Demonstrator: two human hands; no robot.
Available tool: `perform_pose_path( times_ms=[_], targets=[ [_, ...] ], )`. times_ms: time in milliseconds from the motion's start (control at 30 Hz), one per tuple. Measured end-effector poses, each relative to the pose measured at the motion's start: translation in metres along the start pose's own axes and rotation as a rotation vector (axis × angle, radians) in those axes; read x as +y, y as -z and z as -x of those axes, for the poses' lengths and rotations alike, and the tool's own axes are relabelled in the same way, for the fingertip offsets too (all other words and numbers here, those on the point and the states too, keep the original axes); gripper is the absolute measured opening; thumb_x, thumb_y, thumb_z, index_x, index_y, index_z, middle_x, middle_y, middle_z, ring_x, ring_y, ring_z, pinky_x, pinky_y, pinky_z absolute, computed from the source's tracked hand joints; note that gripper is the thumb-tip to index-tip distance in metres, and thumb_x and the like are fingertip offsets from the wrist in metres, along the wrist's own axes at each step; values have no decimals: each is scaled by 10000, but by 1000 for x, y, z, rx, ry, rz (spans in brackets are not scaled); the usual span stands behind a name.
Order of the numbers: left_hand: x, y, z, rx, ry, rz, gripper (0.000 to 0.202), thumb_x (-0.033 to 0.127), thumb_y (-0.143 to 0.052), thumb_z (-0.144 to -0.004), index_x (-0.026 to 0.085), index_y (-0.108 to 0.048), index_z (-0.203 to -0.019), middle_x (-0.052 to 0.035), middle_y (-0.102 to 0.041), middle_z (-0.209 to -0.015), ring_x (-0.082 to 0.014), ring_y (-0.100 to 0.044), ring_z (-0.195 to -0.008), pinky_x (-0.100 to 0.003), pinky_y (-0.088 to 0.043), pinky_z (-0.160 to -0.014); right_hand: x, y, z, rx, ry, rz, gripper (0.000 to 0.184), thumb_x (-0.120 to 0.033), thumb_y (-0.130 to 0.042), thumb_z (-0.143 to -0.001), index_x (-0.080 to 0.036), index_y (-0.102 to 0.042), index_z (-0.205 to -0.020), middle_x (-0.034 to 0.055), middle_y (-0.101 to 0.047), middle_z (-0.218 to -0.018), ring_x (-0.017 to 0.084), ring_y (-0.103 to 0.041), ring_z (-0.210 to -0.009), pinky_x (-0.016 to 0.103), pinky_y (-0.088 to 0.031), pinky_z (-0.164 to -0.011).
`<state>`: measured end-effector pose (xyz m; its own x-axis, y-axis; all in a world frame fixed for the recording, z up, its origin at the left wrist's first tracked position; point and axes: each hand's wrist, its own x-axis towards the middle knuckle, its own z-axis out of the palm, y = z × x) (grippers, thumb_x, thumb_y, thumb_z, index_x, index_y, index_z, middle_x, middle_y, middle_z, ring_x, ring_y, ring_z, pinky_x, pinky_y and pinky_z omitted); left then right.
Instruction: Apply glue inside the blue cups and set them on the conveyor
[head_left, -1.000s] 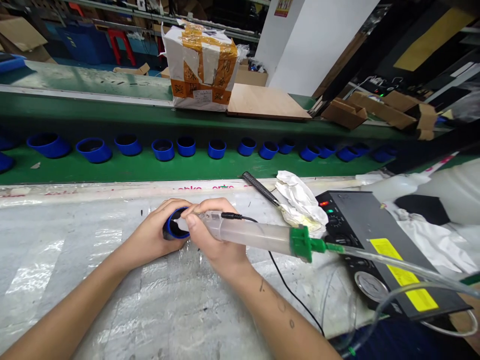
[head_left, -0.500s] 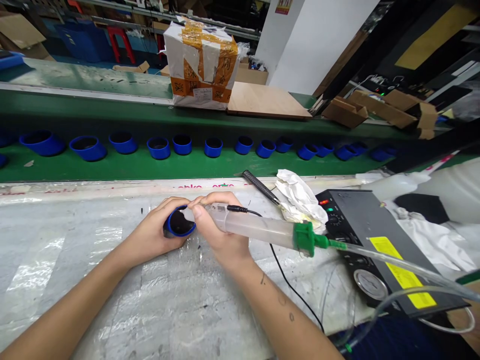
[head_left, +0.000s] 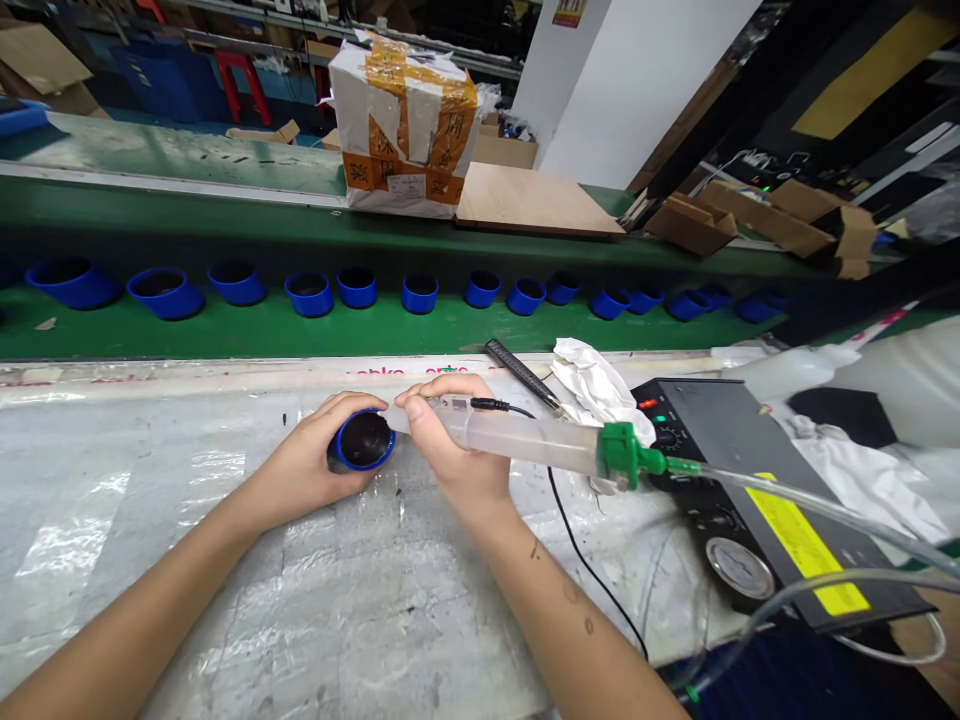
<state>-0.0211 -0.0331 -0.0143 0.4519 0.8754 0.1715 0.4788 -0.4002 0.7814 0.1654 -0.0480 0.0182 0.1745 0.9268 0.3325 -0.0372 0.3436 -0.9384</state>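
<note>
My left hand (head_left: pixel 319 462) is closed around the side of a blue-rimmed cup (head_left: pixel 392 447) with a dark inside, which rests on the plastic-covered bench. My right hand (head_left: pixel 461 450) grips a translucent dispensing syringe (head_left: pixel 555 444) near its front end. The syringe's tip lies at the cup's right rim. A green cap (head_left: pixel 619 455) closes its rear, where a clear air hose (head_left: pixel 780 503) joins. A black cable (head_left: pixel 559 510) runs from a plug beside my right fingers down over the bench.
Several similar blue cups (head_left: pixel 307 295) stand in a row on the green conveyor belt (head_left: pixel 247 335). A black-handled tool (head_left: pixel 521 375) and crumpled white cloth (head_left: pixel 600 385) lie beyond my right hand. The dispenser box (head_left: pixel 780 450) with a gauge stands at right. Behind is a taped carton (head_left: pixel 405 130).
My right hand has drawn the syringe back to the right, so its tip has moved from over the cup's opening to the rim. The belt's cups have shifted slightly left.
</note>
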Motion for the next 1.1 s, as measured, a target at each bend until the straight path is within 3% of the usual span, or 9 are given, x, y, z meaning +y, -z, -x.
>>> perform_pose_path(
  times_ms=[267,433,533,633,700,767,867,967,1100],
  targets=[
    [-2,-3,-1,4,-10,-30,512,177,-698,-805,268,-538,-1283,-79,-611,-1301,-295,-595,-1248,-479,-499,-1078,0,4,-3,32,-52,72,96,-264,-712,-818,-234,-625,-842,18,-735,-823,207,-727,-802,356,-566,-775],
    [-6,9,4,147,12,-66,498,220,-750,-786,274,-588,-1254,-92,-547,-1309,-293,-551,-1324,-440,-492,-1106,-4,17,0,60,-110,-3,146,-354,-703,-864,-231,-628,-886,31,-771,-857,110,-534,-470,247,-400,-439],
    [-34,49,2,409,206,-120,523,299,-767,-789,259,-584,-1277,-90,-591,-1309,-277,-619,-1252,-425,-520,-1076,-2,25,1,121,-165,-80,208,-388,-740,-846,-224,-628,-909,47,-776,-859,74,-423,-385,232,-313,-379],
    [-75,112,0,758,540,-232,575,360,-794,-770,205,-571,-1277,-123,-676,-1258,-308,-671,-1194,-440,-543,-1039,2,28,0,131,-220,-126,269,-426,-784,-808,-227,-625,-895,59,-776,-839,79,-430,-383,226,-301,-372],
    [-98,148,1,883,659,-307,589,310,-796,-763,152,-553,-1275,-188,-677,-1231,-389,-648,-1215,-546,-511,-1048,2,26,1,115,-238,-128,306,-467,-795,-789,-228,-635,-893,71,-775,-839,84,-430,-378,230,-307,-365],
    [-114,169,4,936,728,-359,595,279,-792,-762,151,-541,-1286,-193,-682,-1198,-413,-650,-1190,-579,-515,-1015,0,24,3,123,-248,-101,323,-496,-791,-784,-227,-645,-889,87,-779,-868,77,-409,-368,238,-312,-362],
    [-123,171,7,972,760,-452,643,254,-767,-777,143,-506,-1355,-210,-627,-1273,-422,-577,-1276,-583,-478,-1053,-5,23,5,141,-250,-59,314,-501,-780,-787,-229,-656,-884,101,-783,-906,77,-396,-366,251,-321,-361],
    [-119,160,3,977,726,-570,612,242,-729,-812,170,-526,-1385,-240,-441,-1484,-463,-375,-1433,-646,-353,-1128,-7,22,5,144,-236,-51,293,-489,-779,-786,-239,-654,-873,88,-783,-882,83,-390,-356,259,-323,-349],
    [-107,157,-19,891,601,-666,228,178,-663,-868,208,-703,-1090,-190,-358,-1559,-488,-206,-1493,-727,-212,-1146,-7,21,4,125,-236,-29,292,-490,-767,-797,-236,-650,-881,88,-790,-891,84,-399,-351,257,-341,-342]
  ],
)
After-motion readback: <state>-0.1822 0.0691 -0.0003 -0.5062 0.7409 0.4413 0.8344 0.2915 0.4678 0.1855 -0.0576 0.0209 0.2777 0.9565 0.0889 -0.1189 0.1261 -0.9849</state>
